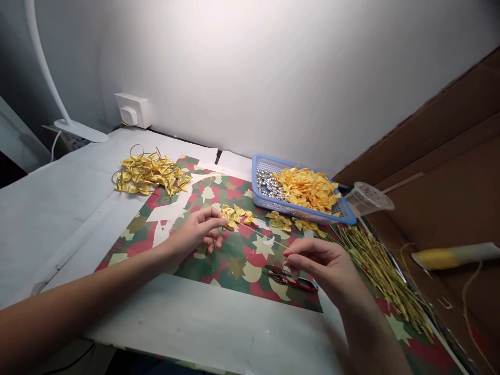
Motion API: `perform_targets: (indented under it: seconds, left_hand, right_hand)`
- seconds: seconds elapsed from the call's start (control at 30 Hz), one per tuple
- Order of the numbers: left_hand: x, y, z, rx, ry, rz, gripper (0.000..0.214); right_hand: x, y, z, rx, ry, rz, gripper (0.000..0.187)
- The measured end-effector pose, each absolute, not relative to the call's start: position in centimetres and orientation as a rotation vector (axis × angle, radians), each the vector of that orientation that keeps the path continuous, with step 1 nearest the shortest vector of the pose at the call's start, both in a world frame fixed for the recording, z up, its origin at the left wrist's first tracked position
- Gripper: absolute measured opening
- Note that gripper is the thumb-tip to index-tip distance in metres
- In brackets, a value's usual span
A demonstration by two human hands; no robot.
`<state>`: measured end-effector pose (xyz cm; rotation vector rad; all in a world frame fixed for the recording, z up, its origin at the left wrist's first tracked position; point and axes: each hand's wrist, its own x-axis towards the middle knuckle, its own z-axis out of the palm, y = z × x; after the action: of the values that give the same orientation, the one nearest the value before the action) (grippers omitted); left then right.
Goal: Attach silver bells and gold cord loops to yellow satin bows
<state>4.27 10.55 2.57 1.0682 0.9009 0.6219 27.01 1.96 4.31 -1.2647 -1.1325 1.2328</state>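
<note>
Between the thumb and finger of my left hand point(205, 226) is one end of a small row of yellow ribbon bows point(234, 214). A thin gold strand point(261, 232) runs from the bows across to my right hand point(318, 263), which pinches its far end between thumb and forefinger. The strand is stretched nearly straight above the patterned sheet point(234, 266). Below the right fingertips lies a dark pair of scissors point(291, 281), partly covered by the hand. More yellow bows point(279, 221) rest just beyond the strand, in front of the basket.
A blue basket point(269, 205) holds silver beads point(269, 183) and many yellow bows point(308, 187). Gold stems point(385, 276) lie at right, beside a clear plastic cup point(369, 198) and cardboard point(441, 172). Ringed yellow bows point(150, 172) are heaped at left, near a lamp point(80, 130).
</note>
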Motion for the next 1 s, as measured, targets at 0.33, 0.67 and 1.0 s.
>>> perform_targets:
  seconds: [0.33,0.67,1.0]
  left_hand:
    - [4.5,10.1,3.2,1.243,0.929,0.619,0.023]
    - [4.7,9.6,3.1,1.331,0.85,0.604,0.025]
    - [4.7,9.8,3.1,1.177,0.902,0.523,0.022]
  right_hand:
    - [27.4,2.2,4.8,-1.052,-1.03,1.267,0.015]
    - [25.1,1.4,5.0,-1.25,-0.947,1.319,0.022]
    - [23.6,2.1,3.1,-1.203,-1.294,0.932,0.009]
